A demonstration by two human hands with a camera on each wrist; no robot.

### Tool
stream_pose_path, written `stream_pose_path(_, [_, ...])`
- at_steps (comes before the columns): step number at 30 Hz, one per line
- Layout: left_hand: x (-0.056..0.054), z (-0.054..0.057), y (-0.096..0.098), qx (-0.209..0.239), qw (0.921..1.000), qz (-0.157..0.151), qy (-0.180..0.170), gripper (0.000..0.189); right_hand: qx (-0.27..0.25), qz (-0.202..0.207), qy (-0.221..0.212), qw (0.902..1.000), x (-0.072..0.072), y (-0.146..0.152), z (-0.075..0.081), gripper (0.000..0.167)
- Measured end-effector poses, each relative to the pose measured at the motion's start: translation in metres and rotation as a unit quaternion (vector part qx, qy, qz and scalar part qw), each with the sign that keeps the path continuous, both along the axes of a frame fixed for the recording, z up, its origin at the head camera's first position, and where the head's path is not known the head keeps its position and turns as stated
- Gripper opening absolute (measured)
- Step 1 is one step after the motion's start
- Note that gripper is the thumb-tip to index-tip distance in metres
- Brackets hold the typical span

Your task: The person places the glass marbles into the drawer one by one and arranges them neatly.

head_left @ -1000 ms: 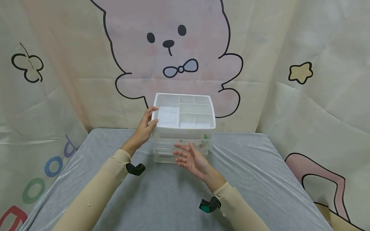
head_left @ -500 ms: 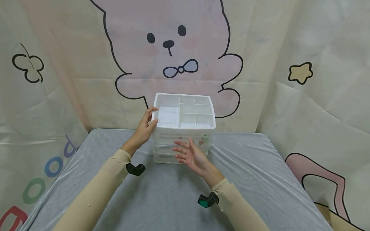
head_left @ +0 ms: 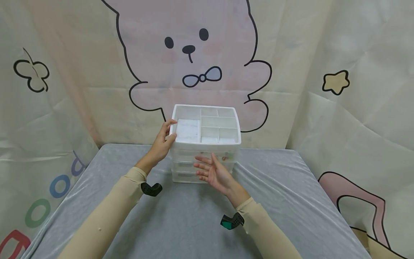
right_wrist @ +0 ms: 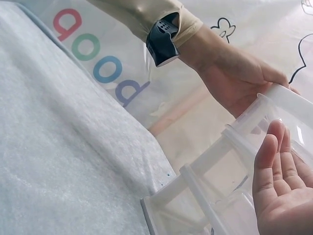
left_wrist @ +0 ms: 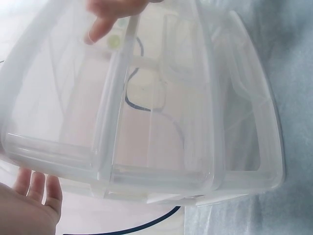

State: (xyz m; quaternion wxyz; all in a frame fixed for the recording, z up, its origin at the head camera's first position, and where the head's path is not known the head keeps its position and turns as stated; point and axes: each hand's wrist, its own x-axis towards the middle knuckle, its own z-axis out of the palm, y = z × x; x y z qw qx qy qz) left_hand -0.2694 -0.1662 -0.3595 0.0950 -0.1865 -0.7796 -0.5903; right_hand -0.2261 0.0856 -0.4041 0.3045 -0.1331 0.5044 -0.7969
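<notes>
A small white plastic drawer unit (head_left: 205,144) stands on the cloth-covered table, with a divided tray in its top and translucent drawers below. My left hand (head_left: 160,144) grips its left upper side, fingers at the rim. The left wrist view has the left hand's fingers (left_wrist: 38,188) against the side of the unit. In front of the drawers is my right hand (head_left: 220,178), palm turned left, fingers extended and holding nothing. From the right wrist, the right hand (right_wrist: 286,196) covers part of the drawer fronts. Whether it touches them, I cannot tell.
Grey velvety cloth (head_left: 181,223) covers the table. Close behind the unit hangs a cream backdrop (head_left: 291,54) with a large printed bear. Printed side curtains flank the table. A black wrist device (head_left: 151,189) sits on the left sleeve, another (head_left: 232,221) on the right.
A drawer front that stuck out one second ago now sits flush with the unit. My right hand has moved slightly forward. The left hand keeps its place on the rim.
</notes>
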Motion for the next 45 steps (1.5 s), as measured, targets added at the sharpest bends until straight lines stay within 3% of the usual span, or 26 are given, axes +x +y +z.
stream_pose_path(45, [0.0004, -0.0004, 0.0030, 0.005, 0.9999, 0.012, -0.002, 0.044, -0.004, 0.009, 0.005, 0.9999, -0.0053, 0.0019, -0.0011, 0.081])
